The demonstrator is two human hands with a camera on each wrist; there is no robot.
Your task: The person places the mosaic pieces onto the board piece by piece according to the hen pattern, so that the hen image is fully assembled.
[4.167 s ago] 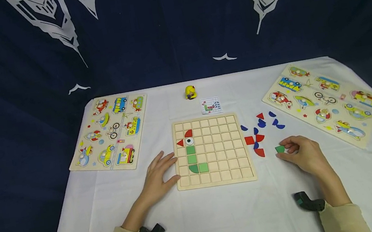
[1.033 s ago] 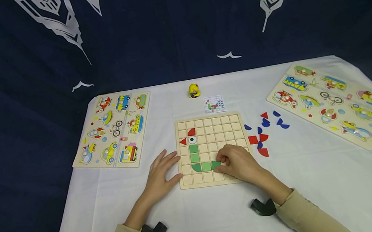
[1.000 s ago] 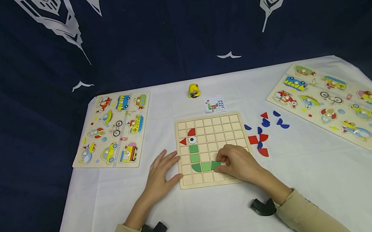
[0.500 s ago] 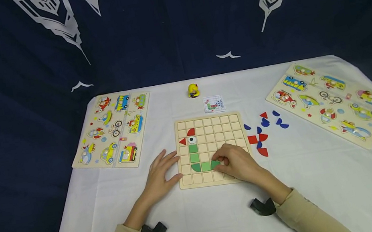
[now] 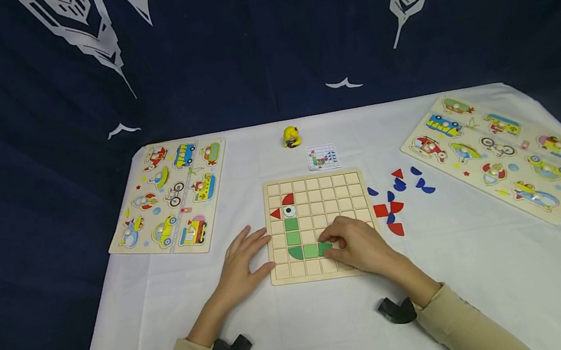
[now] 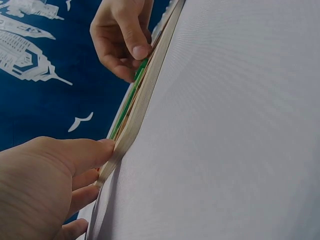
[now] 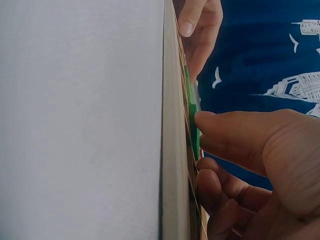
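Green piece (image 5: 325,247) under the fingertips now: the right hand (image 5: 359,243) is curled over the wooden grid board (image 5: 315,185), thumb and fingers pinching that green piece at the end of the bottom green row. In the right wrist view the thumb presses right onto the piece's edge (image 7: 193,125), and it sits in the row, though whether it lies fully flat in its square is hard to say from these angles.

The left hand (image 5: 242,263) lies on the white bench (image 5: 496,287) with relaxed, spread fingers, its tips touching the board's left edge; the left wrist view shows the thumb against the board's rim (image 6: 131,131).

On the board, a red triangle (image 5: 275,213) and a red quarter-round (image 5: 288,199) sit beside a black-and-white eye piece (image 5: 290,211), with green squares (image 5: 292,231) running down below them to the green row.

Just right of the board lie loose red and blue pieces (image 5: 397,199), well apart from both hands. A small pattern card (image 5: 322,157) lies beyond the board's far edge, and a little yellow toy (image 5: 291,136) stands behind that. A vehicle puzzle (image 5: 169,197) lies far left, a second vehicle puzzle (image 5: 498,156) far right. A dark blue cloth (image 5: 259,37) with white prints hangs behind the bench.
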